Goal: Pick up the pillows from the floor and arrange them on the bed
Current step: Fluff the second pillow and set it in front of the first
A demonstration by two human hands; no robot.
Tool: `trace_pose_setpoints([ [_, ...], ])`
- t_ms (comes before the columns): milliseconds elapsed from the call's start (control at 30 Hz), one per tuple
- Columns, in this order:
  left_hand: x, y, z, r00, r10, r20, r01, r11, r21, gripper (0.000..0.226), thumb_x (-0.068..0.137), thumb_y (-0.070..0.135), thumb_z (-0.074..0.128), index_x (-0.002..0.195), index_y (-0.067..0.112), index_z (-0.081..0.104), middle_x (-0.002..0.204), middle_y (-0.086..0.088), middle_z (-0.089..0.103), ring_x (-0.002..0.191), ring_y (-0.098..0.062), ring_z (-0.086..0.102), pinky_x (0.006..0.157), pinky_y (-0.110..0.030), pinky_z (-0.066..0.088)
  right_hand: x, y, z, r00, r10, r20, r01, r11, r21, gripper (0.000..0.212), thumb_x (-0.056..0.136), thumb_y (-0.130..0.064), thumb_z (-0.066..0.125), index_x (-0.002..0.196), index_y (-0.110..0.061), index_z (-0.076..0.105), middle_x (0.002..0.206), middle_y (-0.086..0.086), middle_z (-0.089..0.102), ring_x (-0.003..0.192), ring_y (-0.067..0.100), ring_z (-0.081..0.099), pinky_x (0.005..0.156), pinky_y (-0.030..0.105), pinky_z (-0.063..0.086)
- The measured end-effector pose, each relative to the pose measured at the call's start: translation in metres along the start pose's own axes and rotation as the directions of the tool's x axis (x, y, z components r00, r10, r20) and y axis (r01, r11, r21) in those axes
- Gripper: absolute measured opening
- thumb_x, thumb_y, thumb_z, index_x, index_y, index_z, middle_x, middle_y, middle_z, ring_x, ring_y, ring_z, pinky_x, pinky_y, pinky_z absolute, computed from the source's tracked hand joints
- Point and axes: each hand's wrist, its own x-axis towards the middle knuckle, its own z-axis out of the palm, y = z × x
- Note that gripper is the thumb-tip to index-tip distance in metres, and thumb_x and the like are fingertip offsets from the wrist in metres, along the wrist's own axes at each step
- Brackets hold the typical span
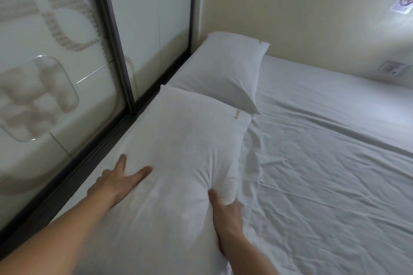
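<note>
White-sheeted bed (324,163) beside glass doors (67,51) | far pillow (223,71) at its head corner | our left hand (118,179) lies flat, released, on near pillow (185,140) | right hand (225,212) pinches its edge

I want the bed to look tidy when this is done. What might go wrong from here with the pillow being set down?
The near pillow overlaps the far pillow, so the row may end up uneven. The right hand is bunching its corner, which may stay creased. The sheet is already wrinkled beside it; sliding the pillow could wrinkle it more.
</note>
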Motion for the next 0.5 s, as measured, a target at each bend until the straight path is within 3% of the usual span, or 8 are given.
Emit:
trace_pose_setpoints([
  [167,-0.011,-0.012,-0.001,0.999,0.042,0.035,-0.042,0.999,-0.008,0.128,0.038,0.105,0.030,0.147,0.046,-0.003,0.153,-0.014,0.028,0.132,-0.037,0.040,0.104,-0.049,0.037,0.008,0.010,-0.005,0.999,0.037,0.010,-0.036,0.995,-0.088,0.098,0.061,-0.074,0.062,0.137,-0.016,0.041,0.125,0.013,0.061,0.110,0.034,0.058,0.098,0.045,0.045],
  [300,-0.021,-0.036,-0.005,0.999,-0.024,0.024,0.022,0.997,0.080,0.123,0.042,0.104,0.020,0.148,0.044,-0.004,0.154,-0.011,0.028,0.135,-0.035,0.035,0.108,-0.053,0.028,0.003,0.021,-0.008,0.998,0.062,-0.011,-0.063,0.969,-0.240,0.095,0.074,-0.076,0.048,0.144,-0.016,0.027,0.140,0.019,0.045,0.123,0.039,0.046,0.103,0.050,0.036],
  [333,-0.023,-0.040,-0.006,0.999,-0.035,0.005,0.035,0.992,0.121,0.119,0.047,0.102,0.019,0.148,0.044,-0.003,0.155,-0.011,0.027,0.137,-0.036,0.032,0.110,-0.055,0.024,-0.002,0.020,-0.008,0.998,0.008,-0.066,-0.032,0.932,-0.362,0.092,0.076,-0.075,0.045,0.145,-0.018,0.024,0.144,0.018,0.039,0.127,0.038,0.042,0.104,0.052,0.033],
  [400,-0.022,-0.039,-0.002,0.995,0.048,-0.088,-0.031,0.982,0.186,0.105,0.061,0.096,0.016,0.149,0.041,-0.002,0.159,-0.010,0.018,0.143,-0.034,0.021,0.112,-0.059,0.012,-0.014,0.013,-0.003,0.945,-0.306,-0.116,0.181,0.785,-0.593,0.087,0.079,-0.071,0.037,0.148,-0.022,0.019,0.153,0.013,0.027,0.135,0.034,0.032,0.107,0.052,0.028],
  [467,-0.021,-0.018,0.007,0.958,0.249,-0.140,-0.216,0.953,0.214,0.091,0.071,0.086,0.012,0.149,0.040,-0.003,0.163,-0.003,0.002,0.147,-0.028,0.004,0.115,-0.056,0.002,-0.024,0.003,0.006,0.782,-0.622,0.028,0.474,0.566,-0.674,0.077,0.083,-0.069,0.029,0.149,-0.030,0.014,0.159,0.004,0.016,0.142,0.026,0.020,0.112,0.046,0.021],
  [500,-0.025,-0.020,0.014,0.934,0.343,-0.104,-0.313,0.922,0.228,0.088,0.073,0.084,0.009,0.149,0.042,-0.004,0.163,0.001,-0.005,0.148,-0.024,-0.002,0.116,-0.054,-0.001,-0.037,0.007,0.016,0.704,-0.689,0.175,0.585,0.422,-0.693,0.073,0.085,-0.069,0.023,0.149,-0.035,0.011,0.160,-0.002,0.010,0.145,0.021,0.012,0.115,0.043,0.014],
])
